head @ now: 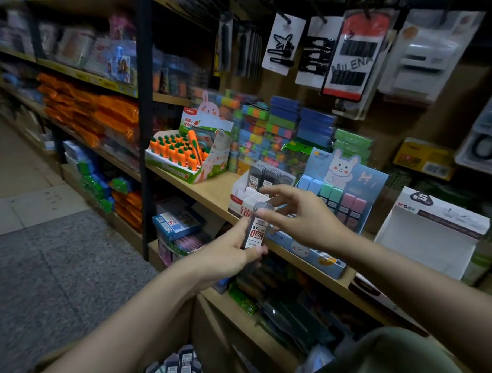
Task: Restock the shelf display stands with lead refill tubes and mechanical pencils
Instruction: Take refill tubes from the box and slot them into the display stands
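My left hand [228, 254] grips a small stack of dark lead refill tubes [254, 232] with red-and-white labels, upright in front of the wooden shelf's edge [211, 193]. The thumb of my right hand [302, 220] touches the clear cap of the front tube, and its fingers are spread above it. Just behind stands the white display stand [239, 198], with several dark tubes [262, 177] in its back rows. More lead refill tubes [173, 367] lie in a pile at the bottom edge of the view. I see no mechanical pencils.
A carrot eraser display [181, 152] stands left on the shelf and a blue bunny display [343, 187] right of the stand. An open white box [427, 234] sits further right. Hair-clip cards [283, 43] hang above. Packed shelves lie below.
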`<state>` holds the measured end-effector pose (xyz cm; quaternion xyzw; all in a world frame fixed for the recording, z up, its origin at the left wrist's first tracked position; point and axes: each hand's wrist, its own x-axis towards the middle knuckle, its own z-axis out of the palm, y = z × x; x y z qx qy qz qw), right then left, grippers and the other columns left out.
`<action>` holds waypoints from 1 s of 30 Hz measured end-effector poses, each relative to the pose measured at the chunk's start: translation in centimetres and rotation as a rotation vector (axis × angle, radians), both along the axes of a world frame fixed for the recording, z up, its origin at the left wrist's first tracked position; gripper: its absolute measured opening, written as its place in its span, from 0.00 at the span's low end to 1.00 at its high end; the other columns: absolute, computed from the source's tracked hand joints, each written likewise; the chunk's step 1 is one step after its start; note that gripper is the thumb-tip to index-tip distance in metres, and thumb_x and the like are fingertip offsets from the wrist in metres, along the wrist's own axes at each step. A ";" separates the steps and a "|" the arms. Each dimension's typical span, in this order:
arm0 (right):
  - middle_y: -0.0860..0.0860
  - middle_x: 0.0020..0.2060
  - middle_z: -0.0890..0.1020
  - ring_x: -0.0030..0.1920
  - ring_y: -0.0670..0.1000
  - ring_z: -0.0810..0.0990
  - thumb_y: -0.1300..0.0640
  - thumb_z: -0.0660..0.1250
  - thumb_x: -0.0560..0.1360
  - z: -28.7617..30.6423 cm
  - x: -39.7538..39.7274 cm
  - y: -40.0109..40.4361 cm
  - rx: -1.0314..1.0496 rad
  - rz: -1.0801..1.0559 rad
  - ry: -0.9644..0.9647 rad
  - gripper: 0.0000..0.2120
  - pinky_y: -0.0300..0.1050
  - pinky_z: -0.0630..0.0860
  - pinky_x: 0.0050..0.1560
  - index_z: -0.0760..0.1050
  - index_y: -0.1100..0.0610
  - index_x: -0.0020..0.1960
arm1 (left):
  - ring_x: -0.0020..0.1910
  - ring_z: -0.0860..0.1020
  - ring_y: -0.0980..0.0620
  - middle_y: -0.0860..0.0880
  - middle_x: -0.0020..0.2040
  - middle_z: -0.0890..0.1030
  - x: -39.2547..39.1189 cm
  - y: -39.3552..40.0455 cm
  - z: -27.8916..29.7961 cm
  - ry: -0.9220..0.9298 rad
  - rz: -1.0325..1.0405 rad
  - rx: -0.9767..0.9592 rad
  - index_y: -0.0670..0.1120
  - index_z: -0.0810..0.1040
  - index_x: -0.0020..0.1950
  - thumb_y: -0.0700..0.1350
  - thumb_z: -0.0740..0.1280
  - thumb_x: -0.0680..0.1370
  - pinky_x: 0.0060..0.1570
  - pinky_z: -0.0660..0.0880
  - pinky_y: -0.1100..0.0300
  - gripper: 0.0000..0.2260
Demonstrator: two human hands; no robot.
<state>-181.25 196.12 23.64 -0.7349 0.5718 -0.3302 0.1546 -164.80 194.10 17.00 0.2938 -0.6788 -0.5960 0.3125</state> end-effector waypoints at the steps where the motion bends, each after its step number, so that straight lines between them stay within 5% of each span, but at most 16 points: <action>1: 0.42 0.46 0.84 0.44 0.41 0.83 0.51 0.73 0.74 0.3 0.1 -0.3 0.015 0.013 0.039 0.15 0.42 0.82 0.48 0.79 0.47 0.60 | 0.46 0.76 0.56 0.50 0.48 0.76 0.0 -0.2 0.0 -0.011 -0.009 -0.008 0.56 0.63 0.71 0.38 0.61 0.81 0.52 0.78 0.59 0.22; 4: 0.42 0.39 0.84 0.38 0.40 0.84 0.55 0.72 0.74 1.7 -0.1 -1.5 0.046 0.043 0.123 0.08 0.36 0.81 0.43 0.82 0.51 0.53 | 0.53 0.78 0.56 0.52 0.52 0.79 -0.2 -1.3 -0.1 -0.043 0.037 -0.090 0.54 0.68 0.66 0.40 0.63 0.81 0.62 0.75 0.52 0.16; 7: 0.47 0.43 0.85 0.38 0.41 0.84 0.56 0.71 0.75 4.6 -1.9 -3.5 -0.022 -0.060 0.108 0.09 0.33 0.80 0.38 0.81 0.54 0.55 | 0.62 0.73 0.55 0.53 0.62 0.75 -0.1 -3.4 -0.6 -0.174 0.253 -0.378 0.50 0.70 0.66 0.48 0.67 0.79 0.64 0.70 0.55 0.16; 11: 0.51 0.49 0.85 0.45 0.50 0.84 0.55 0.71 0.75 7.3 -4.7 -6.2 -0.183 -0.285 0.161 0.11 0.51 0.81 0.51 0.81 0.55 0.57 | 0.71 0.59 0.53 0.52 0.72 0.62 1.0 -6.3 -2.2 -0.454 0.445 -0.776 0.51 0.65 0.72 0.53 0.65 0.79 0.69 0.62 0.57 0.22; 16: 0.53 0.49 0.85 0.47 0.52 0.83 0.54 0.71 0.76 6.2 -5.6 -9.3 -0.209 -0.406 0.238 0.11 0.53 0.80 0.54 0.81 0.57 0.56 | 0.78 0.47 0.51 0.51 0.79 0.49 0.4 -8.7 -4.1 -0.640 0.384 -0.979 0.57 0.53 0.78 0.61 0.58 0.80 0.76 0.53 0.47 0.28; 24: 0.51 0.44 0.82 0.43 0.49 0.79 0.53 0.72 0.75 4.5 -5.7 -12.6 -0.125 -0.448 0.344 0.11 0.42 0.72 0.41 0.82 0.57 0.54 | 0.78 0.42 0.54 0.54 0.80 0.44 -0.1 -10.7 -4.8 -0.627 0.338 -1.009 0.61 0.48 0.78 0.62 0.54 0.80 0.76 0.48 0.52 0.28; 30: 0.55 0.52 0.83 0.48 0.51 0.78 0.53 0.71 0.75 3.3 -5.6 -13.6 -0.166 -0.438 0.460 0.14 0.43 0.74 0.46 0.81 0.59 0.58 | 0.78 0.45 0.55 0.55 0.80 0.44 -0.2 -10.6 -4.9 -0.595 0.319 -0.964 0.59 0.49 0.78 0.61 0.56 0.80 0.76 0.53 0.49 0.29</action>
